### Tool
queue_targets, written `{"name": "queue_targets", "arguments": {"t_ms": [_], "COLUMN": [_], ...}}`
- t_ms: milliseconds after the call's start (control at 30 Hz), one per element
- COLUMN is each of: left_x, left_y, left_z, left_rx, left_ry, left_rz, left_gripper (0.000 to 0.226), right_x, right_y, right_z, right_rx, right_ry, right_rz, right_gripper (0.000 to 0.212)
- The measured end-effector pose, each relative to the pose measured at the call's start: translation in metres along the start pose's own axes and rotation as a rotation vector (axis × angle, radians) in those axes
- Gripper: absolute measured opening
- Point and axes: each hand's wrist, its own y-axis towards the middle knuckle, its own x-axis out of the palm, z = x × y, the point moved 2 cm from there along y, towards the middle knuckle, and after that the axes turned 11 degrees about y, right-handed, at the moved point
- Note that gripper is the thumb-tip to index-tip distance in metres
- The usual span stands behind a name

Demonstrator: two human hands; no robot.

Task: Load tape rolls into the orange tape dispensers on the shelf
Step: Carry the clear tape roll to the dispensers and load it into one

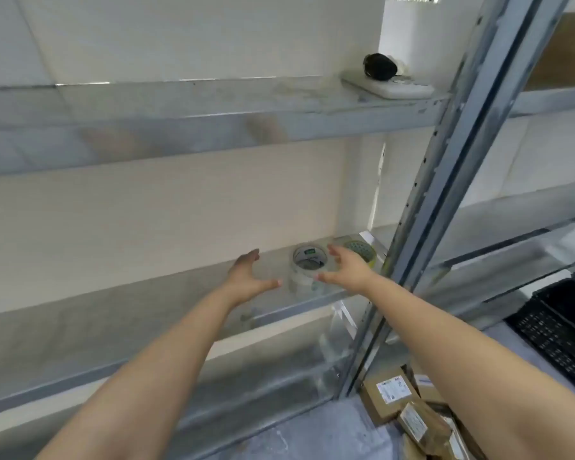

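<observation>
While both my hands, left hand [246, 277] and right hand [347, 268], reach spread open and empty, they flank the clear tape roll [307, 265] on the shelf [146, 313] to lift it.

A stack of clear tape rolls [307, 268] stands on the middle shelf [146, 293], toward its right end and near the front edge. The top roll lies flat, hole upward, with a pale core and a small green label inside the ring. The blur makes the count unsure; it looks like two or three rolls. Just right and farther back lies a yellowish roll [359, 250], also flat, close to the upright post [445, 194].
</observation>
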Motion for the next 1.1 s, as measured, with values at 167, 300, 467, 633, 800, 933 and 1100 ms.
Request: {"name": "queue_targets", "arguments": {"t_ms": [167, 300, 467, 633, 800, 933, 1100], "left_x": [0.013, 0.043, 0.068, 0.075, 0.079, 0.068, 0.031], "left_y": [0.039, 0.059, 0.073, 0.079, 0.077, 0.072, 0.053], "left_z": [-0.006, -0.007, 0.004, 0.012, 0.024, 0.017, 0.001], "left_rx": [-0.053, -0.087, -0.107, -0.089, -0.058, -0.133, -0.231], "left_ry": [-0.041, -0.088, -0.144, -0.109, -0.171, -0.135, -0.115], "left_rz": [-0.062, -0.179, -0.226, -0.159, -0.049, 0.025, 0.181], "left_gripper": [0.098, 0.101, 0.112, 0.115, 0.082, 0.076, 0.068], "right_x": [0.007, 0.015, 0.023, 0.022, 0.019, 0.018, 0.035], "right_y": [0.032, 0.049, 0.07, 0.087, 0.096, 0.102, 0.108], "right_z": [0.017, 0.042, 0.062, 0.073, 0.07, 0.058, 0.02], "right_rx": [-0.036, 0.008, 0.065, -0.01, -0.069, -0.088, -0.177], "right_ry": [0.025, 0.016, 0.029, 0.096, 0.136, 0.141, 0.211], "right_rz": [0.004, -0.019, -0.078, -0.077, -0.101, -0.164, -0.27], "right_gripper": [0.073, 0.086, 0.11, 0.086, 0.088, 0.069, 0.073]}}
